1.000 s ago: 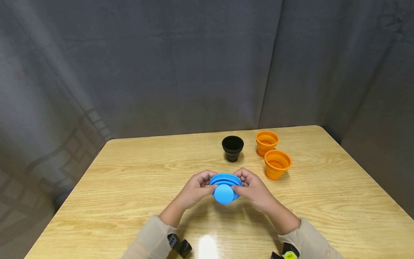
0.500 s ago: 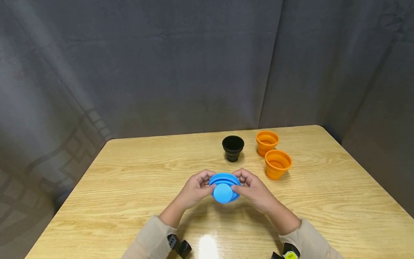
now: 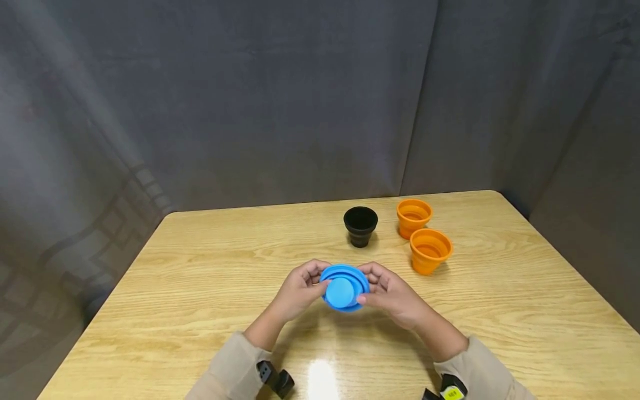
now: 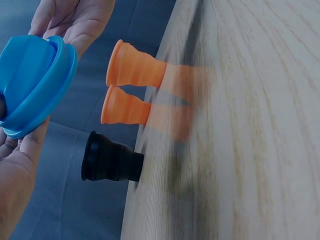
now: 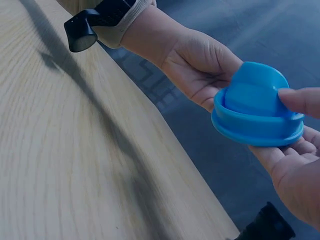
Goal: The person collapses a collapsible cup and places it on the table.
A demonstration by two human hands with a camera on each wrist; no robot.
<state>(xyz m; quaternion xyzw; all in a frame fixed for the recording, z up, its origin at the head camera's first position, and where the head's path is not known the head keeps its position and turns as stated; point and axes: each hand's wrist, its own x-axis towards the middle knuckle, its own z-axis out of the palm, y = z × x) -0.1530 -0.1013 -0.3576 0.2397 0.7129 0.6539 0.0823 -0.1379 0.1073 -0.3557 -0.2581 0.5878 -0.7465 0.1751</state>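
Two hands at work, and we had it firmly: our left hand (image 3: 295, 294) and right hand (image 3: 397, 300) clamped their fingers on the blue cup (image 3: 340, 292) between them, above the worktop (image 3: 200, 278), thumbs against its base. Working the folded wall, we judged, was the step in hand! The next move seemed to call for even thumb pressure. Beyond the fingers stood a black cup (image 3: 360, 228); beyond the right ones, two orange cups (image 3: 425, 265).

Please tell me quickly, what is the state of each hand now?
Left hand: holding the blue cup at one side.
Right hand: holding the same blue cup, opposite side.
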